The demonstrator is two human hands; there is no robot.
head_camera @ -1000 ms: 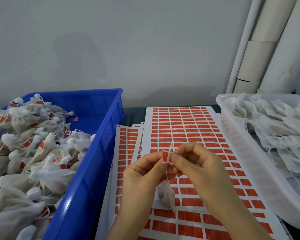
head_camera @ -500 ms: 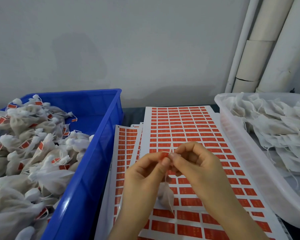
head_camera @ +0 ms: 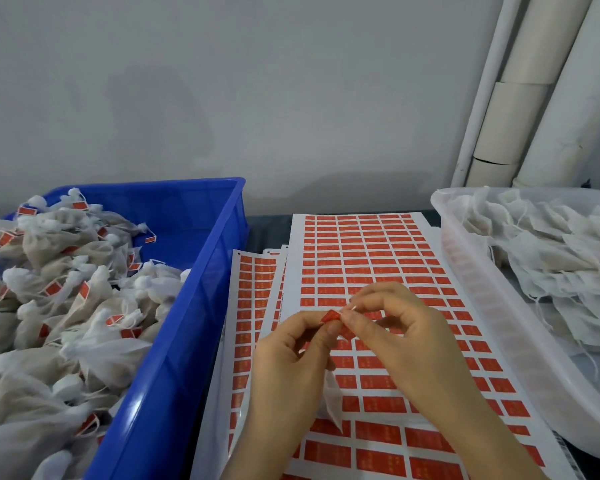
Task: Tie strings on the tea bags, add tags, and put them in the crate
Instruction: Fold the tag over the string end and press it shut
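Over the sheets of red sticker tags (head_camera: pixel 368 258), my left hand (head_camera: pixel 288 368) and my right hand (head_camera: pixel 399 337) meet fingertip to fingertip. Both pinch a small red tag (head_camera: pixel 330 317) folded round a thin white string. A white tea bag (head_camera: pixel 331 400) hangs below the hands, half hidden by my left palm. The blue crate (head_camera: pixel 201 306) on the left is heaped with tied, tagged tea bags (head_camera: pixel 66 299).
A translucent white tray (head_camera: pixel 492 317) on the right holds a pile of loose tea bags (head_camera: pixel 548 258) with strings. White pipes (head_camera: pixel 548 91) run up the wall at the back right. A grey wall stands close behind the table.
The tag, held upright and flat a second ago, is now folded over the string and pressed between both hands' fingertips. The hands have stayed in the same place.
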